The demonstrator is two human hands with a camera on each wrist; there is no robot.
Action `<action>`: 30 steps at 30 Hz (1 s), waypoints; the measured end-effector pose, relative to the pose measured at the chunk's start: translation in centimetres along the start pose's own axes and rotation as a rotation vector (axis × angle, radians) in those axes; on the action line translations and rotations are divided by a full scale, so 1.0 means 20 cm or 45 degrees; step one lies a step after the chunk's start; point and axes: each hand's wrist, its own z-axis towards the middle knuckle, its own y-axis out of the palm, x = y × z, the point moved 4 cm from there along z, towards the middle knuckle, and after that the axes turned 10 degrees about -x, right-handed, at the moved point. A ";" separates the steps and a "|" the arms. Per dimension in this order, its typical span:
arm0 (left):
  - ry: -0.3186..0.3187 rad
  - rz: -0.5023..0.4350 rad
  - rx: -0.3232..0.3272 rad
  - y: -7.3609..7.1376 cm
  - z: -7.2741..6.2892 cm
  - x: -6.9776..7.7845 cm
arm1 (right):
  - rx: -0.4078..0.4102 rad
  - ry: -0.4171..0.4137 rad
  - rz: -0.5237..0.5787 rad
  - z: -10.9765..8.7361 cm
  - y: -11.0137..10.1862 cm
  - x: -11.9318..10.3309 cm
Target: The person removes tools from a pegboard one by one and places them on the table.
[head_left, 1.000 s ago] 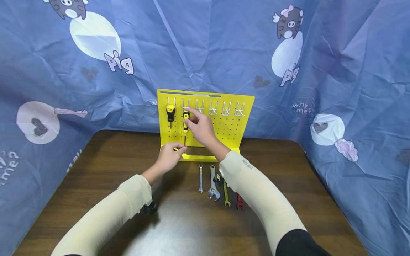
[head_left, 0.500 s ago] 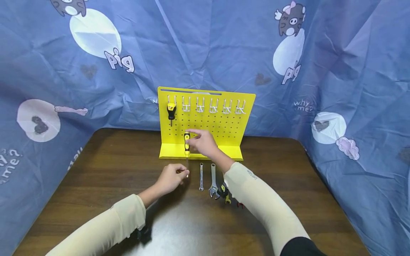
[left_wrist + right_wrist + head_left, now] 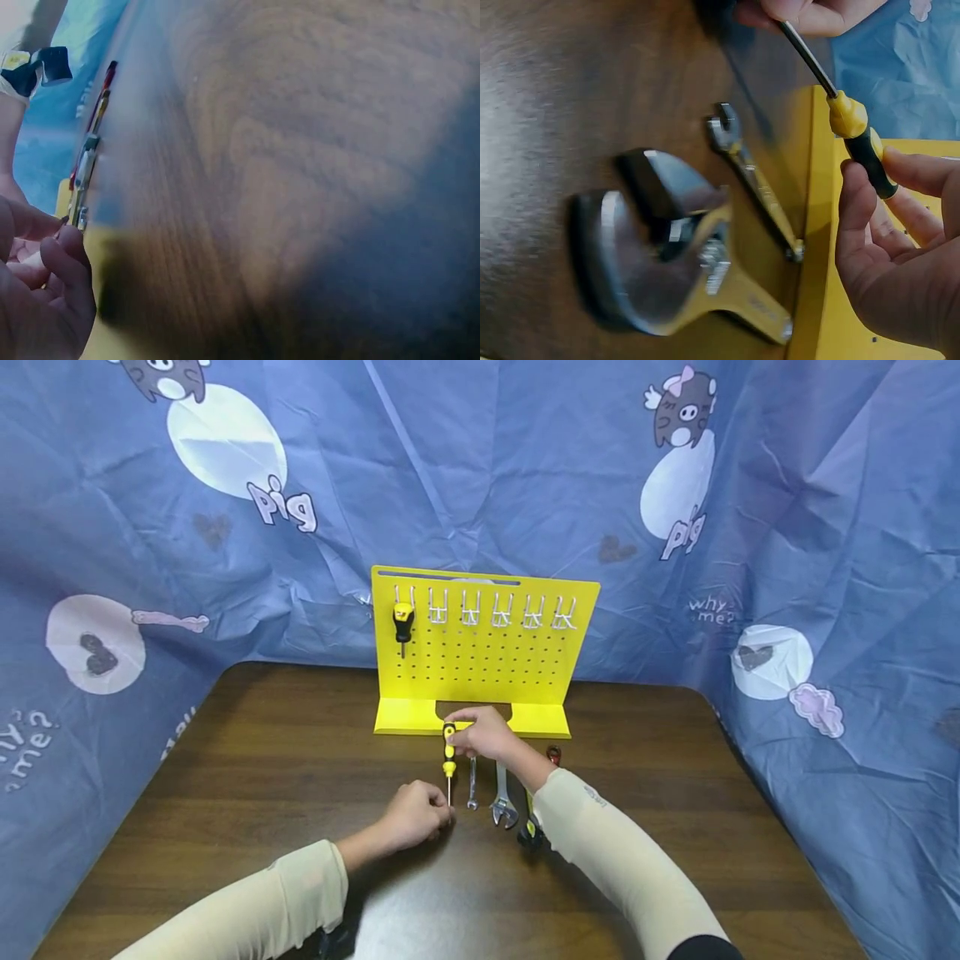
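A yellow-and-black screwdriver point(image 3: 449, 748) is held between both hands in front of the pegboard, handle toward the board. My right hand point(image 3: 486, 733) pinches its handle between thumb and fingers, seen closely in the right wrist view point(image 3: 907, 247). The fingers of my left hand point(image 3: 417, 815) pinch the tip of the metal shaft. Just right of the screwdriver lie a small combination wrench point(image 3: 472, 789) and an adjustable wrench point(image 3: 503, 806). Under my right forearm, a yellow wrench point(image 3: 531, 817) and a red wrench point(image 3: 553, 755) are partly hidden.
A yellow pegboard point(image 3: 480, 660) stands at the back of the brown wooden table point(image 3: 637, 827). A stubby screwdriver point(image 3: 402, 622) hangs from its leftmost hook, with several white hooks point(image 3: 501, 610) to the right. A blue printed curtain point(image 3: 465, 460) surrounds the table.
Both hands have brought the screwdriver down and away from the pegboard's second hook toward the table's front. It has also shifted slightly right, beside the small wrench.
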 end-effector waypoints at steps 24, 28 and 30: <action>-0.060 0.371 0.102 0.00 0.00 0.02 | 0.038 0.101 -0.139 0.03 0.07 0.07; -0.068 0.361 0.093 0.00 0.00 0.02 | 0.016 0.105 -0.227 0.04 0.08 0.06; -0.069 0.358 0.091 0.00 0.00 0.02 | 0.006 0.113 -0.244 0.04 0.09 0.06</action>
